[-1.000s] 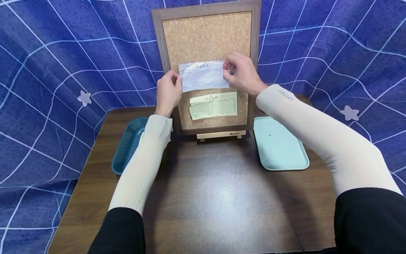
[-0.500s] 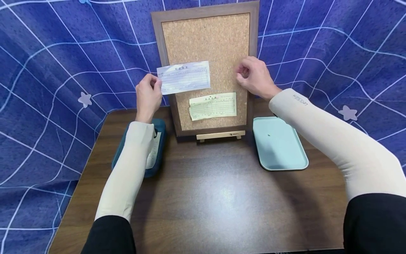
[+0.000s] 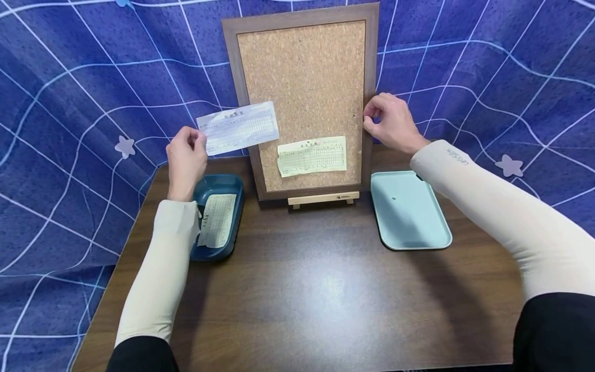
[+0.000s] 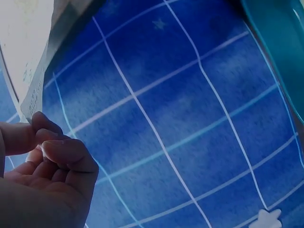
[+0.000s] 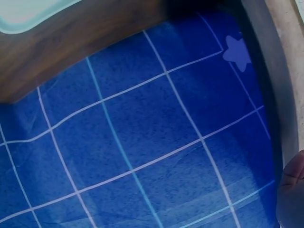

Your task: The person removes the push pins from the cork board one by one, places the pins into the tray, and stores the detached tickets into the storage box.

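My left hand [image 3: 187, 160] pinches the left edge of a white printed form [image 3: 239, 128], which tilts slightly and overlaps the left frame of the corkboard [image 3: 304, 67]. In the left wrist view the form's corner [image 4: 33, 99] sits at the thumb and fingertips. My right hand [image 3: 391, 121] is at the board's right frame, its thumb and index fingertips together; whether anything small lies between them is hidden. Only a bit of that hand [image 5: 292, 194] shows in the right wrist view. A pale green form [image 3: 312, 156] is on the lower cork, with small spots near its top edge.
A dark blue tray [image 3: 238, 227] below my left hand holds another printed form [image 3: 217, 221]. On the right lies a light teal tray [image 3: 415, 235] with a tiny green thing in it. The board rests on a wooden easel [image 3: 323, 198], before a blue curtain [image 3: 83, 155].
The white form has left the middle of the board, moving left and slightly down in my left hand. My right hand has released its right edge and moved right to the frame.
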The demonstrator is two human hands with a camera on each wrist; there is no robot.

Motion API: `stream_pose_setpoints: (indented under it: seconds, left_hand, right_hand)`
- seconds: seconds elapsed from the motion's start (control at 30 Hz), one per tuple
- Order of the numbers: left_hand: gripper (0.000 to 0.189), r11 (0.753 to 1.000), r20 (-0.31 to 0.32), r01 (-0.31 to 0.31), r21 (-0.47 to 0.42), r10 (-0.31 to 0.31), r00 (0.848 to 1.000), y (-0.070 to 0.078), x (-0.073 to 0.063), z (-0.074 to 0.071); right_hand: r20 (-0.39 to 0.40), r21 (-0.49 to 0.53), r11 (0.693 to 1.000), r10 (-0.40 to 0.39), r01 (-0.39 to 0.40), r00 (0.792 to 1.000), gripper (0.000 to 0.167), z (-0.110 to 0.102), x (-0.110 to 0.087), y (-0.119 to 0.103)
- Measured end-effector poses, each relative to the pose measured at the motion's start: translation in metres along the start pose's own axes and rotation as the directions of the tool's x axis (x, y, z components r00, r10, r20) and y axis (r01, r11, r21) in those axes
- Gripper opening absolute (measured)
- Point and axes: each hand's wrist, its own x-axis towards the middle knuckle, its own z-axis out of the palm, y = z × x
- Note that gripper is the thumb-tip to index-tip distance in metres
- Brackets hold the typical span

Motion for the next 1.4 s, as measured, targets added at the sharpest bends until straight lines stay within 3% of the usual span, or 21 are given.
stream_pose_setpoints:
  seconds: [0.23,0.4,0.9,1.27,1.4]
  left_hand:
    - [0.022,0.998,-0.004,0.04,0.039,-0.04,0.999,-0.022,-0.014,-0.021]
    - [0.026,0.994,0.031,0.096,0.058,-0.098,0.995,-0.037,-0.027,-0.033]
    - [0.027,0.982,0.111,0.139,0.128,-0.154,0.982,-0.081,-0.063,-0.049]
    - [0.023,0.967,0.16,0.176,0.183,-0.206,0.965,-0.102,-0.092,-0.052]
    - [0.015,0.965,0.178,0.161,0.206,-0.198,0.964,-0.108,-0.102,-0.05]
  right_hand:
    - [-0.001,-0.02,1.0,0.021,-0.021,1.0,0.006,-0.006,-0.01,0.012]
    - [0.001,-0.018,0.999,0.039,-0.039,0.999,0.007,-0.007,-0.022,0.021]
    - [0.077,-0.014,0.992,0.122,-0.122,0.989,0.006,0.002,-0.071,0.041]
    - [0.194,-0.034,0.966,0.257,-0.255,0.947,0.005,0.017,-0.113,0.059]
    - [0.259,-0.052,0.949,0.313,-0.31,0.914,0.004,0.022,-0.125,0.066]
